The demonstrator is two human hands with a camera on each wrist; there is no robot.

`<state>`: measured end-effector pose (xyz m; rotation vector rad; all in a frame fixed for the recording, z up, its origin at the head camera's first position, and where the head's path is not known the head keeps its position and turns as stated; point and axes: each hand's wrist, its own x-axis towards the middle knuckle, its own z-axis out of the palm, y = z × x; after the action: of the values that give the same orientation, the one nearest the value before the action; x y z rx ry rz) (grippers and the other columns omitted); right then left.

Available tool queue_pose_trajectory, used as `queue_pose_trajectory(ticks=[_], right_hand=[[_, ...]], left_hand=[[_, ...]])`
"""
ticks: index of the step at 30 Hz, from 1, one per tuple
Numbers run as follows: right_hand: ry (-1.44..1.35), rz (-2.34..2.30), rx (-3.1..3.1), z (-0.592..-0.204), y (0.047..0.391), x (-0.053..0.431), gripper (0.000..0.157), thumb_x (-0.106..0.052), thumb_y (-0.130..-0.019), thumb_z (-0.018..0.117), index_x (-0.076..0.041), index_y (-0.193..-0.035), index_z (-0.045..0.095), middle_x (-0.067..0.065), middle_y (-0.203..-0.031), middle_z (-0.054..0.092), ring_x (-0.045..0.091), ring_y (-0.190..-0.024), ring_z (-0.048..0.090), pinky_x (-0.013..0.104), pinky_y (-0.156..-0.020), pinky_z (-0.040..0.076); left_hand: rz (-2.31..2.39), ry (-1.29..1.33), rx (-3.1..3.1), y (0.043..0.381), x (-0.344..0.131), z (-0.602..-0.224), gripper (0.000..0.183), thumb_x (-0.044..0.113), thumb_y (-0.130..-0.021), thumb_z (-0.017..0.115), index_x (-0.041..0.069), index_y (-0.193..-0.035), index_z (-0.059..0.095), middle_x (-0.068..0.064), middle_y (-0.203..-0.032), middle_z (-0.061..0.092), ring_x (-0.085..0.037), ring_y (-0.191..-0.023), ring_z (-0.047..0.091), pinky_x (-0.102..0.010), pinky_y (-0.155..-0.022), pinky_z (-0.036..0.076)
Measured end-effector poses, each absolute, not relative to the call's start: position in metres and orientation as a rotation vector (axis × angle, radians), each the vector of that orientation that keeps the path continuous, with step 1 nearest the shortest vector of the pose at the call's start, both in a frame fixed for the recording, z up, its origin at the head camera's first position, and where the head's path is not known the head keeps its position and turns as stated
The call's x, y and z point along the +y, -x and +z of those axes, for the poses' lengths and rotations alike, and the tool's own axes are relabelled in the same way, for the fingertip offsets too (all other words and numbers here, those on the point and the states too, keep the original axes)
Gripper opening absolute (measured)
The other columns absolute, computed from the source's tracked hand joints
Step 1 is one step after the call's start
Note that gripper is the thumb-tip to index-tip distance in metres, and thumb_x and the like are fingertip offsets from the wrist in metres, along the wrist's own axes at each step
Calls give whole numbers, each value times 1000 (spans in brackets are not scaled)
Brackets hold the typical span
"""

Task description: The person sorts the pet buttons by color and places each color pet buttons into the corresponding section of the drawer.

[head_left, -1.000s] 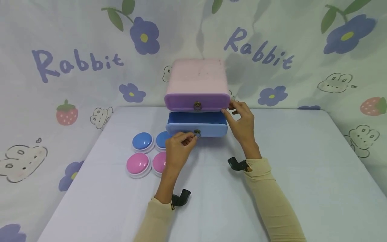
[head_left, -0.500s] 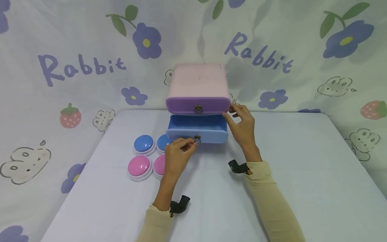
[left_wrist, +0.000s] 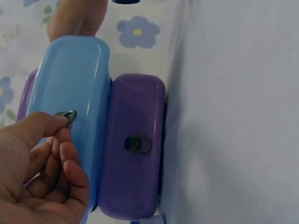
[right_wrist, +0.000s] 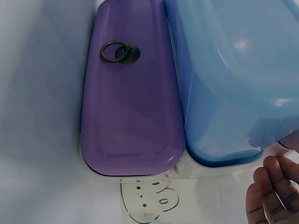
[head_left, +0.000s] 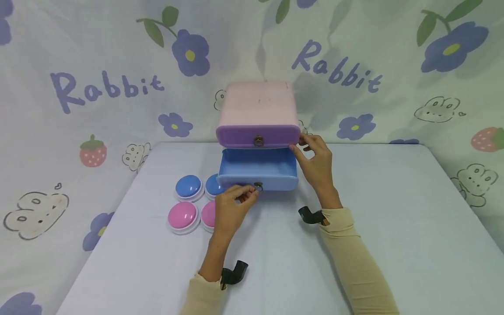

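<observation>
Blue drawer: I see this [head_left: 257,169] drawn partway out of the cabinet [head_left: 257,103], toward the tabletop's [head_left: 393,218] front edge.
Cabinet: It stands by the middle of the tabletop's back edge. An upper purple drawer [head_left: 236,136] sits above the blue drawer; the left wrist view shows a lower purple drawer [left_wrist: 125,170] beneath it.
Left hand: This [head_left: 231,211] has thumb and fingertip together, clamped on the blue drawer's ring [left_wrist: 71,113].
Right hand: This [head_left: 317,165] grips the cabinet's right front corner, thumb at the front and fingers along the side; I cannot tell how hard.
Domes: Two blue domes [head_left: 188,186] and two pink domes [head_left: 182,214] stand toward the tabletop's left edge, one of each partly hidden.
Pull: I judge the step to be sliding the drawer out; I'd draw the ring straight and level, slowly.
Brace: I'd press the cabinet back against that pull, thumb clear of the drawer's side.
Risk: Pulled too far, I think the drawer could tip or drop.
</observation>
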<state>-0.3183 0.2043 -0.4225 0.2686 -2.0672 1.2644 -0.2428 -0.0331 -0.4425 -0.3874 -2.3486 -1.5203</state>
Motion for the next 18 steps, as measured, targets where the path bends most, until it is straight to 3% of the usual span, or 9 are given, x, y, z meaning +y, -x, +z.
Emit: queue_pose_trajectory(ticks=[8,18], right_hand=[[-278,1275,-2063,-422,319,204,40,-13,-89,78,2,-125,68,14,-110,65,24,-100,60,48,-86,51],[-274,1272,-2067,-423,319,204,42,-14,-88,79,2,-126,67,14,-110,65,25,-101,61,48,-86,51]], left_hand=[[-1537,391,-2330,232,-37,-447,4,8,-86,79,5,-89,79,2,-77,66,-12,-73,59,-24,-67,51],[-1557,421,-2341,225,-37,-449,4,9,-86,79,6,-89,79,2,-78,66,-13,-73,59,-26,-67,52]])
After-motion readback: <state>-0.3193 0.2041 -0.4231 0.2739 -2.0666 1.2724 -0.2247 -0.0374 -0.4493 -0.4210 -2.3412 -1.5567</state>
